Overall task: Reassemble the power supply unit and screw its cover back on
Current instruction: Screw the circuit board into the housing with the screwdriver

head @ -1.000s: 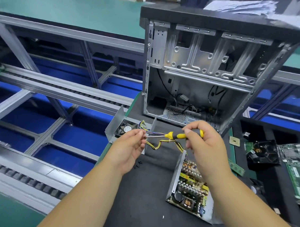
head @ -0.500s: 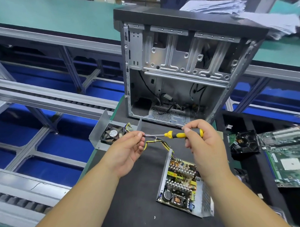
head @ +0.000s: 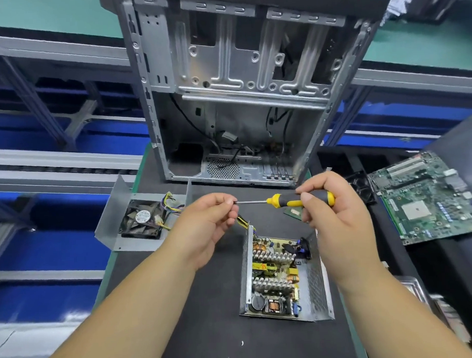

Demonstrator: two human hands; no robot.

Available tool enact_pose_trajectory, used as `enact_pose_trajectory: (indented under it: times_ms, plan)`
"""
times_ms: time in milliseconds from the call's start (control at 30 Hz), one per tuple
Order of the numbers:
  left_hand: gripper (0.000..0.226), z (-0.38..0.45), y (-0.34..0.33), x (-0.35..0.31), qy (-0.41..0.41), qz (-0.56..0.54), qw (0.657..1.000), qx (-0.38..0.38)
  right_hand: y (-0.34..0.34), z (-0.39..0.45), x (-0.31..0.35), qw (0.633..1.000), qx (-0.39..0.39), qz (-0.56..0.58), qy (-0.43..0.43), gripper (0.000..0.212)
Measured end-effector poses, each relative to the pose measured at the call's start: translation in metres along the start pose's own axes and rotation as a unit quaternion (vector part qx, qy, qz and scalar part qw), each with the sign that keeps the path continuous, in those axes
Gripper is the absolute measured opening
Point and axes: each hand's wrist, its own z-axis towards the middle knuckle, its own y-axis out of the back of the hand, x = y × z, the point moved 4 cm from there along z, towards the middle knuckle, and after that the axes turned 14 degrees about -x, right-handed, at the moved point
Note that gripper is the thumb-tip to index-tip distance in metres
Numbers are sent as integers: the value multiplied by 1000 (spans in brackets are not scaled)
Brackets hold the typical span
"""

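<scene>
Right now my right hand (head: 335, 215) grips the yellow-and-black screwdriver (head: 297, 199) by its handle, holding it level above the desk (head: 202, 327). My left hand (head: 209, 222) pinches the tip of its metal shaft between fingertips; whether a screw sits there I cannot tell. Below and between my hands lies the open power supply unit (head: 281, 279), its circuit board exposed, on the dark mat. Its cover (head: 129, 217), with the fan mounted inside, rests to the left at the desk's edge, joined by coloured wires. An empty computer case (head: 239, 85) stands behind, and a green motherboard (head: 428, 199) lies to the right.
</scene>
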Motion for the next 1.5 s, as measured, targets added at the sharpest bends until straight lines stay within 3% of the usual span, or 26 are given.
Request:
enact_pose_trajectory:
  times_ms: [133, 267, 467, 600, 867, 967, 1000, 1033, 1100, 1167, 1267, 1367, 1500]
  plan:
    - [14, -3, -12, 0, -18, 15, 1000, 18, 16, 0, -3, 1000, -2, -12, -11, 10]
    - [20, -16, -23, -3, -107, 69, 991, 40, 38, 5, -16, 998, -20, -27, -61, 11]
    - [32, -50, -51, -6, -198, 148, 965, 83, 81, 3, -34, 988, -38, 63, -137, 14]
    - [22, -75, -72, -4, -223, 200, 949, 100, 110, -1, -37, 980, -42, 104, -164, 12]
    - [13, -116, -104, -1, -247, 245, 932, 101, 149, -11, -31, 973, -35, 147, -175, 11]
    - [29, -117, -95, 3, -236, 295, 926, 25, 160, -16, -31, 970, -40, 159, -180, 10]
    - [35, -114, -87, 5, -245, 350, 904, -31, 163, -17, -32, 969, -41, 159, -182, 10]
    - [39, -111, -77, 7, -251, 435, 859, -95, 167, -18, -33, 969, -42, 161, -184, 10]
    - [52, -100, -53, 19, -204, 624, 731, -186, 173, -21, -34, 967, -46, 167, -186, 10]
    - [58, -90, -34, 38, -112, 723, 658, -177, 179, -24, -34, 965, -48, 175, -189, 9]
    - [44, -81, -24, 59, -87, 767, 624, -117, 187, -28, -35, 964, -47, 180, -188, 9]
    - [33, -77, -24, 63, -117, 786, 595, -119, 196, -32, -37, 967, -49, 174, -182, 10]
    - [25, -77, -25, 63, -132, 783, 596, -121, 204, -37, -42, 968, -61, 164, -181, 12]
